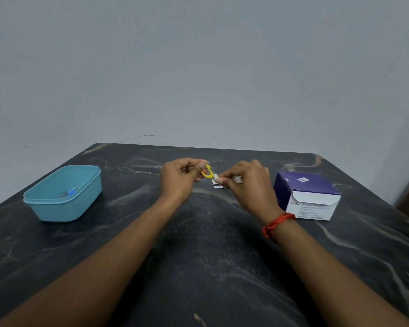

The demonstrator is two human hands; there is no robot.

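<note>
I have the dark marbled table (198, 256) filling the lower half of my feed. On its left stands an open blue tub (57, 208), and on its right a purple and white box (309, 194) of alcohol swabs; the two are well apart. Between them, above the far middle of the table, both hands are raised and close together. The left hand (177, 180) has its fingers curled and pinches a small yellow loop (207, 174) at its upper end. The right hand (248, 185), with a red thread (275, 226) round its wrist, pinches a white swab (215, 177) between thumb and fingertip, and the swab touches the loop's lower end. Just under the hands a torn packet (216, 186) lies on the table, partly hidden by the right hand. A small blue thing (71, 192) lies in the tub; I cannot tell what it is.
</note>
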